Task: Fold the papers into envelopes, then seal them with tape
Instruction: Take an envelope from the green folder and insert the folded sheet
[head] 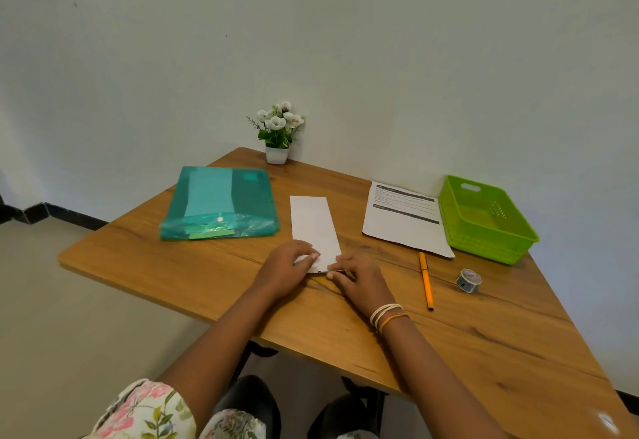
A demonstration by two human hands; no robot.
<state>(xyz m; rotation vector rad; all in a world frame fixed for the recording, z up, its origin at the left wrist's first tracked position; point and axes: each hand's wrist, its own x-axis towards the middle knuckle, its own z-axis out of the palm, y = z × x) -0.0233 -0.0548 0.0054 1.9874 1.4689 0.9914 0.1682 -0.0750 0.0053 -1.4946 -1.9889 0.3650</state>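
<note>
A long white paper, folded into a narrow strip, lies on the wooden table in the middle. My left hand rests on its near left corner, fingers bent over a small folded flap. My right hand presses the strip's near right edge with its fingertips. A printed sheet lies to the right. A roll of patterned tape stands further right, near an orange pen.
A teal plastic folder with papers inside lies at the left. A green plastic basket sits at the right edge. A small potted flower stands against the wall at the far corner.
</note>
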